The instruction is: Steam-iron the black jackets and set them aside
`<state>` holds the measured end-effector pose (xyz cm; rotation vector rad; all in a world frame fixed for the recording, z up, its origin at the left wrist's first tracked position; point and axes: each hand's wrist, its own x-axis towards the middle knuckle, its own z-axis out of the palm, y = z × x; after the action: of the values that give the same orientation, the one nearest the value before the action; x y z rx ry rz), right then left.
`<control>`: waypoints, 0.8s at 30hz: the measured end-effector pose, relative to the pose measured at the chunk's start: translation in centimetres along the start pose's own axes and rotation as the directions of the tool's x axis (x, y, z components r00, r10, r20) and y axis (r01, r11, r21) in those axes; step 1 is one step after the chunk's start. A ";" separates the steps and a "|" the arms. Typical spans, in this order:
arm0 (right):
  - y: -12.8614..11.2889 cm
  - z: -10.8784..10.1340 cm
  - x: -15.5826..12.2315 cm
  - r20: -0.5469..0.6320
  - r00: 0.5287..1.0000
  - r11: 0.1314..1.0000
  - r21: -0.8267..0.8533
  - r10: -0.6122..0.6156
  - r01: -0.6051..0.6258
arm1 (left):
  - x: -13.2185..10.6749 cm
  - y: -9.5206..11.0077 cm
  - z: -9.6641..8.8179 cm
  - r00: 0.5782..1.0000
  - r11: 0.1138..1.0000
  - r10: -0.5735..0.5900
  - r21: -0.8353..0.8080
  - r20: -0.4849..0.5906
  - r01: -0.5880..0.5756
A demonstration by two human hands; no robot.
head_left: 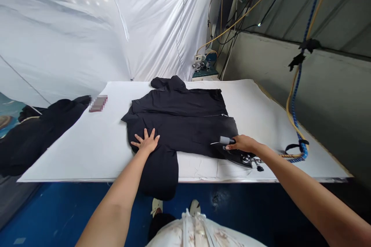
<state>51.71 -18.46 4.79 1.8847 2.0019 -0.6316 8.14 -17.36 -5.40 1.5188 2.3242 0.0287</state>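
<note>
A black zip jacket (179, 119) lies spread on a white padded ironing table (95, 142), one sleeve hanging over the near edge. My left hand (146, 141) rests flat on the jacket's lower left part, fingers spread. My right hand (242, 143) is closed round the grey handle of a steam iron (234, 154), which sits on the jacket's lower right hem.
A pile of dark garments (37, 127) lies at the table's left end beside a small blurred card (98, 103). A blue and yellow hose (295, 115) hangs down at the right to the iron. White plastic sheeting (87, 27) backs the table; a small machine (204, 65) stands behind.
</note>
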 end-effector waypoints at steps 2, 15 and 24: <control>0.1 0.1 -0.7 -0.033 0.996 0.996 -0.005 0.085 -0.085 | 0.5 0.0 -0.1 1.000 1.000 0.000 -0.001 0.023 0.000; -13.6 -0.4 0.6 -0.110 0.988 0.994 0.006 0.109 -0.109 | 4.4 -6.7 -2.8 0.966 0.969 0.248 0.002 -0.075 -0.249; -20.7 -1.5 4.0 -0.175 0.948 0.963 0.020 0.266 -0.267 | 10.2 -13.6 -3.8 0.895 0.890 0.428 -0.112 -0.122 -0.441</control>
<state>30.96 -14.97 6.07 2.2256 1.7950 -0.3983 -8.63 -13.32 -7.64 1.9682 1.9492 0.3755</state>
